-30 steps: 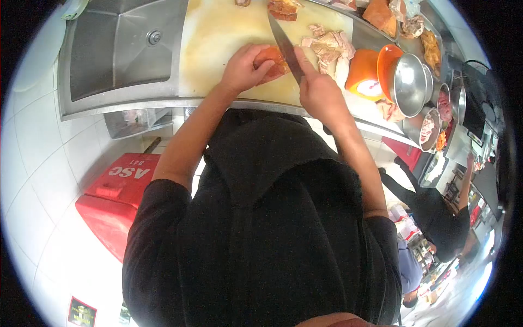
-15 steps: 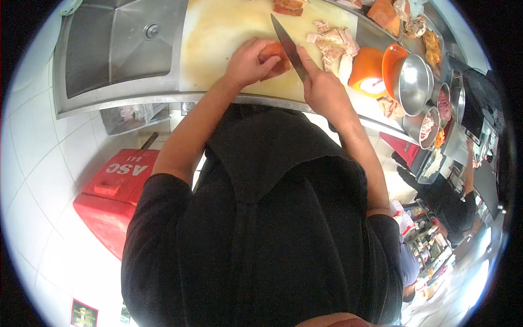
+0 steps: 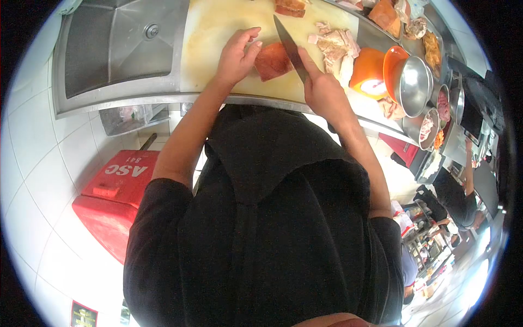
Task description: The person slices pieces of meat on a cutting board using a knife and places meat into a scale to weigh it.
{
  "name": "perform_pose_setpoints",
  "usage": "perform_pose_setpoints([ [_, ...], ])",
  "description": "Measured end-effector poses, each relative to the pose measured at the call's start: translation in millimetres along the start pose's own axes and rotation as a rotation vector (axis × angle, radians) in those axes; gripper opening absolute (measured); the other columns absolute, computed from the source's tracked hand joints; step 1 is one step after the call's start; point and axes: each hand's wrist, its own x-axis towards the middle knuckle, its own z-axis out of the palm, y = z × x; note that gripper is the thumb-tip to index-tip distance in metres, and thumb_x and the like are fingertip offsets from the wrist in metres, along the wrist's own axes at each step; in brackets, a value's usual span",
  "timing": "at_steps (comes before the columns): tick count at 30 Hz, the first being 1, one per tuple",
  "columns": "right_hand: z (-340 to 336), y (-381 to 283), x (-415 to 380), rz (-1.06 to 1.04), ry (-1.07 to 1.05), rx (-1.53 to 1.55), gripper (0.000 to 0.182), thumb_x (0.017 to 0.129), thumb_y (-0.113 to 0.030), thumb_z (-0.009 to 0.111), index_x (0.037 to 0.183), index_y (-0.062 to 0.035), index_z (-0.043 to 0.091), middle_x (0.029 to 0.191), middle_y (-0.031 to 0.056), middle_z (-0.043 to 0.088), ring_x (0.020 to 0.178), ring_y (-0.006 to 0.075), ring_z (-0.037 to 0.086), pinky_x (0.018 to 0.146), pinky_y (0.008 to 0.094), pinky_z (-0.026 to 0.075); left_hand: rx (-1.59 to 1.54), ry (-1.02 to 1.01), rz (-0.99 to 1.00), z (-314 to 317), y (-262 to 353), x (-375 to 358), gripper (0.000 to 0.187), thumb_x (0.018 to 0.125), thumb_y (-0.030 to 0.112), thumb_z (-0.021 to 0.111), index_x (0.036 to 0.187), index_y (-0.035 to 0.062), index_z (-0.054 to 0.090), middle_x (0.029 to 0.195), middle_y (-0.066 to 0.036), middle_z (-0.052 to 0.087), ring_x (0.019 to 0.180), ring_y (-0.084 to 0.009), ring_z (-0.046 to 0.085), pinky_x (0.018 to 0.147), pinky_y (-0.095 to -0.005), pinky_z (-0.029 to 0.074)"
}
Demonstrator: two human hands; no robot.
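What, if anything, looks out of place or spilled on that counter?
Nothing clearly stands out. The meat block lies flat on the cutting board, and the pale pieces sit in a loose pile. The steel bowl beside the orange bowl looks tipped, but the curved lens view may cause that.

Sink [image 3: 117,46] L of board [image 3: 210,43] — meat blk [image 3: 272,62] on board — bowls [image 3: 412,86] R.

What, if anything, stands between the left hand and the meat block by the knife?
Nothing visible: the left hand has its thumb at the meat block's nearest edge, contact unclear. The knife, in the right hand, is on the opposite side.
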Motion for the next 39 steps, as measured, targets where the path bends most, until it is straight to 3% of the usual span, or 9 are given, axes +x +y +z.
perform_pose_setpoints([
  [4, 4.8, 7.4, -2.1, -0.046, 0.040, 0.015, 0.069, 0.094, -0.003, 0.050, 0.160, -0.0185, 0.035, 0.077, 0.0323, 0.065, 0.072, 0.0495, 0.064, 0.074, 0.0584, 0.050, 0.255, -0.122, 0.294, 0.5, 19.5, 7.2, 0.037, 0.090, 0.029, 0.074, 0.120, 0.0079, 0.067, 0.110, -0.015, 0.066, 0.103, -0.0368, 0.065, 0.091, -0.0439, 0.053],
  [10, -9.6, -1.0, 9.6, -0.022, -0.058, -0.065, 0.070, 0.092, -0.004, 0.050, 0.159, -0.0171, 0.035, 0.084, 0.0335, 0.067, 0.080, 0.0492, 0.067, 0.076, 0.0572, 0.052, 0.389, -0.151, 0.266, 22.0, 23.1, -3.3, 0.048, 0.079, 0.040, 0.083, 0.114, 0.0106, 0.068, 0.105, -0.011, 0.065, 0.098, -0.0343, 0.065, 0.084, -0.0440, 0.054],
  [16, -25.6, -2.4, 34.7, -0.134, -0.120, -0.086, 0.074, 0.088, -0.002, 0.049, 0.159, -0.0150, 0.036, 0.097, 0.0321, 0.069, 0.088, 0.0490, 0.068, 0.082, 0.0572, 0.052, 0.407, -0.154, 0.308, 21.8, 20.7, -2.9, 0.048, 0.076, 0.038, 0.085, 0.112, 0.0108, 0.069, 0.107, -0.008, 0.066, 0.096, -0.0317, 0.066, 0.083, -0.0422, 0.056],
  [17, -19.1, 8.4, 40.4, -0.211, -0.054, -0.066, 0.074, 0.087, -0.002, 0.048, 0.159, -0.0142, 0.036, 0.102, 0.0323, 0.069, 0.090, 0.0476, 0.069, 0.081, 0.0539, 0.053, 0.404, -0.135, 0.321, 23.4, 19.8, -4.8, 0.048, 0.076, 0.038, 0.085, 0.111, 0.0107, 0.069, 0.108, -0.008, 0.066, 0.096, -0.0314, 0.066, 0.083, -0.0423, 0.056],
  [21, -45.0, -17.9, 51.7, -0.068, -0.282, -0.127, 0.077, 0.084, -0.001, 0.047, 0.160, -0.0103, 0.035, 0.109, 0.0313, 0.069, 0.100, 0.0443, 0.069, 0.083, 0.0478, 0.054, 0.396, -0.083, 0.328, 27.2, 10.0, -4.8, 0.048, 0.075, 0.038, 0.085, 0.111, 0.0103, 0.070, 0.111, -0.008, 0.067, 0.097, -0.0309, 0.067, 0.084, -0.0424, 0.056],
  [31, -22.8, -29.7, 64.6, -0.103, -0.276, -0.168, 0.071, 0.092, -0.006, 0.052, 0.160, -0.0101, 0.032, 0.122, 0.0275, 0.068, 0.107, 0.0422, 0.068, 0.086, 0.0459, 0.055, 0.343, -0.069, 0.366, 27.2, 8.6, -8.1, 0.053, 0.074, 0.038, 0.087, 0.113, 0.0055, 0.069, 0.111, -0.012, 0.068, 0.098, -0.0334, 0.068, 0.084, -0.0431, 0.056],
  [39, -14.4, -24.7, 56.6, -0.037, -0.254, -0.147, 0.075, 0.091, -0.005, 0.049, 0.162, -0.0134, 0.028, 0.128, 0.0276, 0.066, 0.116, 0.0419, 0.065, 0.096, 0.0467, 0.052, 0.395, -0.059, 0.375, 19.2, 20.3, -13.9, 0.068, 0.066, 0.047, 0.090, 0.117, 0.0061, 0.068, 0.111, -0.013, 0.069, 0.097, -0.0340, 0.068, 0.084, -0.0440, 0.057],
])
